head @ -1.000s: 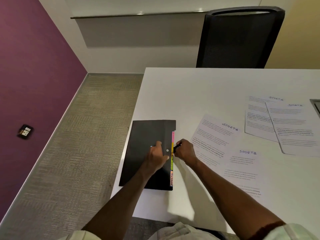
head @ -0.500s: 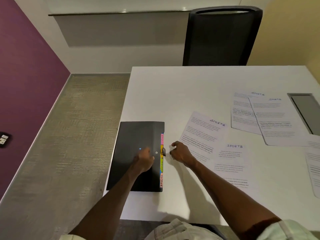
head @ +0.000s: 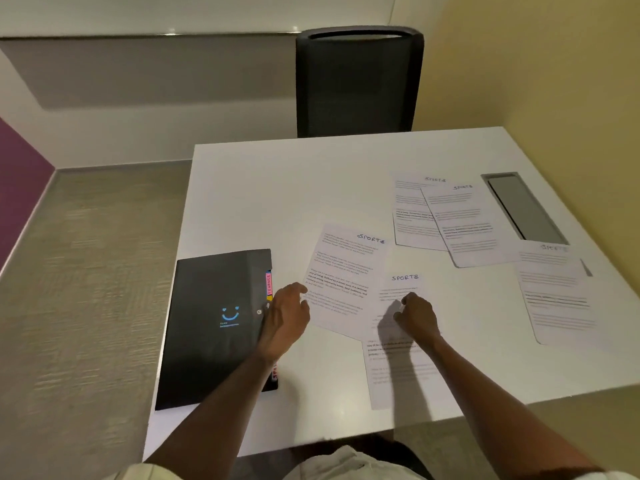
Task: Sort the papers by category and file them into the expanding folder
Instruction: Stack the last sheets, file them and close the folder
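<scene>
The step in hand appears to be gathering papers marked SPORTS for filing; nothing is lifted yet. The landmark is the black folder (head: 214,323), which lies closed and flat at the near left corner of the table (head: 311,188), coloured index tabs (head: 268,285) showing along its right edge.

The left hand (head: 285,318) hovers over the folder's right edge, fingers loosely spread, holding nothing; whether it touches the tabs cannot be told. The right hand (head: 417,315), well to the right of the folder, is over the nearest paper (head: 398,372) with fingers curled; whether it pinches that sheet cannot be told.

The next move likely calls for a firm grip on that sheet, while the left hand opens the folder at the sports tab.

Count: one folder. Five papers are visible: the nearest paper, one tilted paper (head: 346,271) just right of the folder, two overlapping papers (head: 460,220) farther right, and one paper (head: 557,296) at the far right. A grey panel (head: 524,206) is set into the table beyond it. One black chair (head: 356,84) stands behind the table.
</scene>
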Available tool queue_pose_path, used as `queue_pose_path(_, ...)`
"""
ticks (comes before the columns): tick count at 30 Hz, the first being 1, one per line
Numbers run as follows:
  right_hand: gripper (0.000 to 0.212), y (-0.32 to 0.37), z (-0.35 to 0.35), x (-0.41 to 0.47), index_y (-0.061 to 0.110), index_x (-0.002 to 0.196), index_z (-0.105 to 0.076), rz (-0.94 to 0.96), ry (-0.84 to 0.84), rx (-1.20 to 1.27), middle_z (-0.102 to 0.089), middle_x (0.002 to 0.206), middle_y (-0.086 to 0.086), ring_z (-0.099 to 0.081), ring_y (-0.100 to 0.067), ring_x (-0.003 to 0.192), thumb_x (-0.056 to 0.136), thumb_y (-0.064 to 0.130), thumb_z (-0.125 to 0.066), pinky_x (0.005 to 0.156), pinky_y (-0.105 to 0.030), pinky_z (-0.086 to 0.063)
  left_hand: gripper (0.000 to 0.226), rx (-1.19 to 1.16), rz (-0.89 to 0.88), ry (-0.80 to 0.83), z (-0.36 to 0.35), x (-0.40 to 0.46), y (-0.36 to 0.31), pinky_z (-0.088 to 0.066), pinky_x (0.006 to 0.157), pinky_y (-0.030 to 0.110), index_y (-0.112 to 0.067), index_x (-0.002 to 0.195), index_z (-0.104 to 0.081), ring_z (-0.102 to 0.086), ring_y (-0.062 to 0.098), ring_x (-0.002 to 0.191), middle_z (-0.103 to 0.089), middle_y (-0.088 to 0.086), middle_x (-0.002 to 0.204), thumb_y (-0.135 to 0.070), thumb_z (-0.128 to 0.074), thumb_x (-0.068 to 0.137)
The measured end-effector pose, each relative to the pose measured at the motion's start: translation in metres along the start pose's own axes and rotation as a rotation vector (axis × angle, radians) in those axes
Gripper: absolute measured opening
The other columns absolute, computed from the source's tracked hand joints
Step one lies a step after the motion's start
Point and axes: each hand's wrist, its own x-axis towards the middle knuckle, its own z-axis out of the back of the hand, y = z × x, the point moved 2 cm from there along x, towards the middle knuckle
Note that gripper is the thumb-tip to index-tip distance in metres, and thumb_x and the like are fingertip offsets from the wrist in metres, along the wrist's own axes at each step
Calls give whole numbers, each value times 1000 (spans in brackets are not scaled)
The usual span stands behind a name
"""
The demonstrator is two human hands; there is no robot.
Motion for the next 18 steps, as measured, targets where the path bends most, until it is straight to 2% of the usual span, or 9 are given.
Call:
queue_pose_path(3, 35, -37, 5, 7, -2, 109, -52, -94, 41, -54, -59, 111, -22, -56, -40, 107, 78, 15, -59, 85, -37, -49, 30, -42, -20, 91, -16, 2, -15, -51, 90, 29, -12, 121, -59, -64, 22, 108, -66, 7, 122, -10, -56, 92)
queue_pose_path(5, 44, -48, 9, 3, -1, 115, -48, -127, 83, -101, -55, 115, -22, -54, -41, 110, 81, 21, -63, 90, -38, -47, 40, -11, 26, 202, -26, 1, -20, -45, 102, 31, -13, 133, -52, -57, 23, 122, -60, 6, 134, -12, -54, 93)
queue_pose_path(7, 54, -52, 11, -6, 4, 124, -44, -58, 128, -162, -51, 118, -20, -52, -40, 111, 81, 31, -65, 94, -39, -46, 53, 74, 34, 301, -37, -3, -23, -31, 114, 30, -13, 146, -40, -42, 21, 138, -46, 4, 150, -18, -51, 95)
queue_pose_path(10, 67, -55, 8, -15, 26, 134, -37, 120, 240, -301, -38, 127, -14, -45, -38, 115, 77, 48, -62, 95, -48, -46, 66, 240, 26, 469, -57, -7, -23, -14, 120, 32, -13, 156, -17, -16, 20, 151, -18, 4, 164, -29, -46, 100)
queue_pose_path(12, 73, -62, 3, -15, 37, 144, -26, 180, 302, -415, -20, 144, -12, -36, -37, 125, 81, 51, -58, 99, -52, -42, 71, 293, 86, 562, -71, -13, -25, -15, 120, 35, -13, 157, -8, -10, 25, 152, -6, 6, 165, -33, -46, 101)
queue_pose_path(14, 77, -70, 2, -10, 40, 149, -16, 203, 306, -473, -5, 155, -13, -29, -37, 132, 84, 51, -55, 101, -52, -38, 75, 362, 94, 604, -84, -17, -27, -16, 120, 39, -12, 157, -4, -5, 28, 152, 2, 9, 165, -37, -47, 101)
queue_pose_path(16, 76, -77, 6, -2, 40, 149, -14, 211, 266, -488, -2, 157, -15, -28, -38, 132, 84, 46, -54, 101, -52, -38, 77, 446, 71, 616, -96, -21, -28, -15, 121, 42, -9, 157, -4, -1, 30, 152, 6, 11, 165, -40, -46, 101)
queue_pose_path(18, 71, -83, 14, 7, 40, 149, -16, 229, 225, -507, -4, 156, -18, -31, -38, 130, 87, 40, -51, 98, -51, -40, 76, 495, 72, 595, -104, -24, -31, -24, 120, 44, -7, 156, -11, -13, 33, 151, -4, 14, 164, -41, -49, 99)
